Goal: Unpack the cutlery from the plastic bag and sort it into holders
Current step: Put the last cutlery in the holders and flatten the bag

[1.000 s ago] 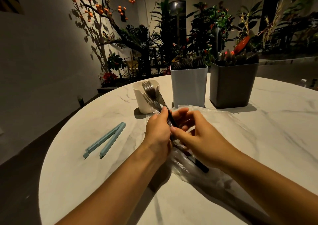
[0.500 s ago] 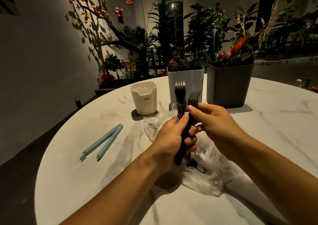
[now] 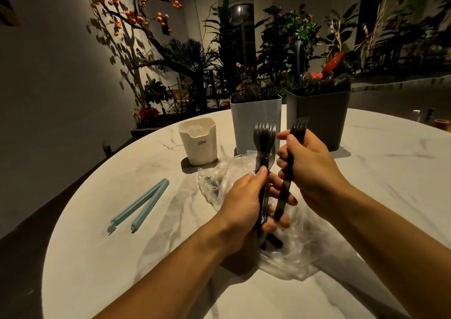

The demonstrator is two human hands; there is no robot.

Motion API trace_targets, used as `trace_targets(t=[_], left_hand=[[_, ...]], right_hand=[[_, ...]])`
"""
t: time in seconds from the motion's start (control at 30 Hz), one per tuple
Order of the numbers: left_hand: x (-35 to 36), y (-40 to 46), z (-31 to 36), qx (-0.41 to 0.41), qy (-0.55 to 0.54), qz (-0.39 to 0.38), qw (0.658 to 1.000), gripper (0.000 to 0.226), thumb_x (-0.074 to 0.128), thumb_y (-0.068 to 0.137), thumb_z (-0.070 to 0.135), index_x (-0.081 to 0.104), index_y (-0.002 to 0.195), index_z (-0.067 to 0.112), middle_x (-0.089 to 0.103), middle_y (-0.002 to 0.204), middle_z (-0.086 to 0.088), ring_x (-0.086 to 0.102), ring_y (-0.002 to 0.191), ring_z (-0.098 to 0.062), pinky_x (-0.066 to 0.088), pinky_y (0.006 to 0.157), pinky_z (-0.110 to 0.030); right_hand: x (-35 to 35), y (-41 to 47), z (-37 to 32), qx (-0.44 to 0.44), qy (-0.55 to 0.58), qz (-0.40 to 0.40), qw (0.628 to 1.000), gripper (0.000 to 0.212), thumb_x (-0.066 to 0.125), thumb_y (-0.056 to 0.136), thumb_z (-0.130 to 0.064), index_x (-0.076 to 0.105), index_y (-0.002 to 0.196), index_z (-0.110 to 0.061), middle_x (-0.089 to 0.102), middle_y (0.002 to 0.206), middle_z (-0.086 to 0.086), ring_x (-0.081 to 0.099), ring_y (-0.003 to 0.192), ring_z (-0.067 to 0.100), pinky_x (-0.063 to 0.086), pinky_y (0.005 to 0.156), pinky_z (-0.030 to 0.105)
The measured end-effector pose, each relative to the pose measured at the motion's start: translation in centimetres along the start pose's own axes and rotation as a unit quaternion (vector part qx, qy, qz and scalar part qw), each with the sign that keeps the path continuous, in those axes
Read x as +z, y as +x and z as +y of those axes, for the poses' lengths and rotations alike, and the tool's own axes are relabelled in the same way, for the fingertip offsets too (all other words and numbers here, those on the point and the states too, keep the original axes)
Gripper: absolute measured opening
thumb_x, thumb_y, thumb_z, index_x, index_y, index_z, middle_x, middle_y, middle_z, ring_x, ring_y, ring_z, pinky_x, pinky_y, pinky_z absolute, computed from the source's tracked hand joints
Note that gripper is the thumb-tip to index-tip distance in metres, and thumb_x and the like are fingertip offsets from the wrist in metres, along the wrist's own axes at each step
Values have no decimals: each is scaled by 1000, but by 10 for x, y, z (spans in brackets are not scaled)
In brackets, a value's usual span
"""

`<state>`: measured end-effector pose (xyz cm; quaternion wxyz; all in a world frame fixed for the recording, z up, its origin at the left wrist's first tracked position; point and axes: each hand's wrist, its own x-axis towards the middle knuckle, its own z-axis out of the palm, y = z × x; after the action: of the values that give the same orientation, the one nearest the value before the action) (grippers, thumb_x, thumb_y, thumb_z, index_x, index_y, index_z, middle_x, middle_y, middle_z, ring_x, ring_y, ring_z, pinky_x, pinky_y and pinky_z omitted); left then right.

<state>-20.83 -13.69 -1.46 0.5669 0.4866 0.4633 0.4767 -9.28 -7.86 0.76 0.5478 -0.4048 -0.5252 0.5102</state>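
We see the left hand [image 3: 246,202] gripping a bunch of forks [image 3: 264,139], the right hand [image 3: 311,164] gripping one fork [image 3: 298,129], above the plastic bag [image 3: 302,252] on the bench [image 3: 122,257].

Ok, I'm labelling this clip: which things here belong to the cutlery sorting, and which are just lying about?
Job:
left hand gripping bundle of forks
right hand holding single fork
plastic bag
cream holder
white holder
grey holder

Lying about:
blue bag clip
plants

Head view looks down, close over table [image 3: 97,257].
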Motion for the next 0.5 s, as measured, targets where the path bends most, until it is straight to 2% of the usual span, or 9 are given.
trace_targets(t=[0.1, 0.2, 0.27, 0.33, 0.4, 0.5], left_hand=[[2, 3, -4, 1, 25, 37, 999, 40, 30, 108, 42, 48, 98, 8, 69, 73, -5, 63, 52, -20, 42, 42, -22], [6, 6, -7, 3, 52, 62, 997, 40, 30, 108, 42, 48, 98, 7, 66, 73, -3, 63, 53, -16, 44, 44, -23], [5, 9, -9, 3, 64, 74, 995, 41, 32, 106, 44, 50, 94, 9, 61, 73, -5, 55, 50, -12, 43, 43, -21], [2, 8, -8, -3, 36, 67, 997, 41, 33, 106, 45, 49, 87, 13, 50, 64, -3, 43, 47, -11, 36, 41, -19], [0, 6, -4, -6, -6, 43, 999, 41, 33, 106, 45, 48, 85, 15, 40, 59, -1, 34, 46, -11, 29, 41, -19], [0, 4, -3, 4, -26, 28, 999, 40, 33, 106, 47, 50, 89, 14, 36, 59, -1, 30, 46, -11, 25, 42, -20]], right_hand=[[5, 0, -2, -4, 17, 11, 1000, 30, 33, 108, -32, 59, 111, -17, 40, 68, -1, 39, 57, 9, 36, 51, 22], [4, -1, -9, 1, 72, 17, 997, 54, 25, 103, -54, 60, 105, -12, 33, 58, -5, 29, 49, 8, 25, 47, 25], [1, -1, -15, 6, 99, 16, 995, 64, 20, 101, -61, 60, 99, -11, 30, 56, -4, 26, 48, 9, 21, 47, 26], [-2, -1, -16, 8, 75, 20, 997, 54, 24, 105, -51, 60, 97, -11, 35, 59, -4, 30, 51, 9, 24, 48, 25], [-1, -1, -11, -1, 8, 24, 1000, 37, 33, 107, -35, 60, 95, -12, 44, 69, -1, 39, 61, 11, 33, 53, 24], [-1, -2, -2, -16, -15, 2, 1000, 23, 44, 104, -25, 63, 99, -13, 54, 78, 3, 50, 66, 10, 46, 54, 18]])
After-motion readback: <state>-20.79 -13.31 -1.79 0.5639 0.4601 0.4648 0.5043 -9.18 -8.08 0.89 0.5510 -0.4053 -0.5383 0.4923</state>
